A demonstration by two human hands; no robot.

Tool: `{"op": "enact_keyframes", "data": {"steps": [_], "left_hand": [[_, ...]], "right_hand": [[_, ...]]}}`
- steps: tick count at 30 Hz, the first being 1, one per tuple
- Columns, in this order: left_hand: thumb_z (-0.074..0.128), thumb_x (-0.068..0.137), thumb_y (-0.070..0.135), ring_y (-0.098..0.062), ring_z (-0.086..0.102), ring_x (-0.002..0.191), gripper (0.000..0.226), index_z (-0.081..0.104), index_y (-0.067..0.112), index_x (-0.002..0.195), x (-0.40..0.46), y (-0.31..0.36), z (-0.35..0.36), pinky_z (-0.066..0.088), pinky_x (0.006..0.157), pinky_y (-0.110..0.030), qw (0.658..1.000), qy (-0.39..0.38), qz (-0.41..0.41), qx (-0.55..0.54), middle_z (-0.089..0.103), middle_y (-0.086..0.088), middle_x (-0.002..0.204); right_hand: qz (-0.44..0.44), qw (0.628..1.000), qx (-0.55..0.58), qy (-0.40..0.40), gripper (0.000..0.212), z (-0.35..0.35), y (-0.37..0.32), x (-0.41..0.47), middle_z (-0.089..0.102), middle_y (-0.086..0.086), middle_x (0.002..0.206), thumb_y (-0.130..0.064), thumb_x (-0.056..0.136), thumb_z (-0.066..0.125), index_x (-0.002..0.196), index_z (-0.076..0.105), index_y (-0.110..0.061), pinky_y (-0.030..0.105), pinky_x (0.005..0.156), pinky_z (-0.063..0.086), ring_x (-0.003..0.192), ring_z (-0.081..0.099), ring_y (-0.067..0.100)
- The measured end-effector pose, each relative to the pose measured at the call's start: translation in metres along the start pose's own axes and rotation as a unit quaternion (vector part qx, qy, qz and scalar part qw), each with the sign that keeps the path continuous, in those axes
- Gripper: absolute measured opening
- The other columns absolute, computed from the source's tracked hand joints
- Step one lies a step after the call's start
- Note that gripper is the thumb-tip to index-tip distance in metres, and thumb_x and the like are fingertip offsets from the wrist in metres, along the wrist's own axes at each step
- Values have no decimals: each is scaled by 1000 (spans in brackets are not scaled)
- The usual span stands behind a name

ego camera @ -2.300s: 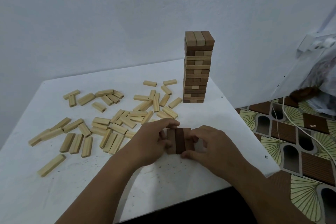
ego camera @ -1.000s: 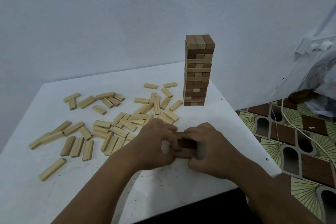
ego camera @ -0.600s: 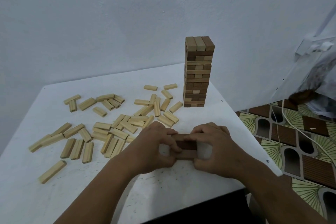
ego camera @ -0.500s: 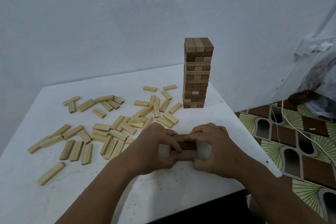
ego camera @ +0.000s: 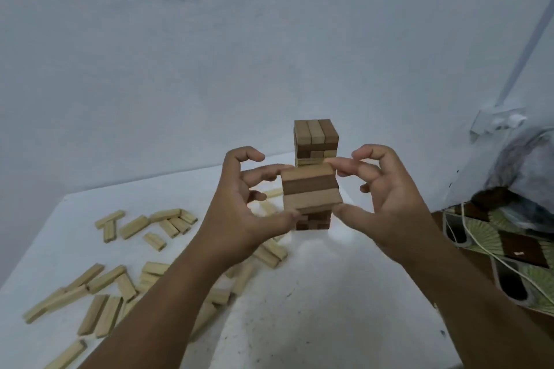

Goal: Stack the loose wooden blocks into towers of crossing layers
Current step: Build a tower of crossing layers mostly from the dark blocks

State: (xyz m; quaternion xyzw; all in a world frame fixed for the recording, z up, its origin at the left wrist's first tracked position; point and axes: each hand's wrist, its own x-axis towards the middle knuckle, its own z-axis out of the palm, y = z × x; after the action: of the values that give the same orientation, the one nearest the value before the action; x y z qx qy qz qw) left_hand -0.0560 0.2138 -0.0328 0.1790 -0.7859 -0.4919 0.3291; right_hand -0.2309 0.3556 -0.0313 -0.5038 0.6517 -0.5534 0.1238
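Pinching a layer of three blocks (ego camera: 311,190) between them, the left hand (ego camera: 239,213) and right hand (ego camera: 389,204) hold it in the air in front of the tower (ego camera: 316,141), thumbs at the near edge and fingers at the far one. Two blocks are light and the middle one dark. The step in hand looks like carrying this layer to the tower top; the next move calls for lifting it higher, turning it crosswise to the three top blocks and setting it down level. One tower stands on the white table (ego camera: 329,293); loose pale blocks (ego camera: 132,226), well over twenty, lie scattered to the left.
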Motion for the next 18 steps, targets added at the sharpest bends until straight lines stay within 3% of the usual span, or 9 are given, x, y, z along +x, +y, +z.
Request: {"op": "enact_keyframes", "data": {"steps": [3,8,18], "left_hand": [[79,68,28,-18,53,123,74,29,30,122,28,14,0,38,99,-39,1000,20,18,6,67,11,125],[73,86,10,6,52,120,66,28,37,125,71,24,3,34,94,-21,999,24,22,7,65,20,124],[66,92,18,34,46,91,58,27,38,129,116,8,19,34,77,-5,999,26,-23,27,59,23,129]], "right_hand": [[-3,1000,14,13,64,-14,-9,28,65,-24,121,-2,78,75,121,37,-28,35,104,34,121,51,3],[-17,999,15,27,60,-31,-10,73,65,-22,122,-9,79,76,123,40,-28,40,108,33,123,53,6],[46,998,39,27,59,-32,21,120,68,-23,117,-10,78,76,124,45,-31,42,110,34,118,56,6]]}}
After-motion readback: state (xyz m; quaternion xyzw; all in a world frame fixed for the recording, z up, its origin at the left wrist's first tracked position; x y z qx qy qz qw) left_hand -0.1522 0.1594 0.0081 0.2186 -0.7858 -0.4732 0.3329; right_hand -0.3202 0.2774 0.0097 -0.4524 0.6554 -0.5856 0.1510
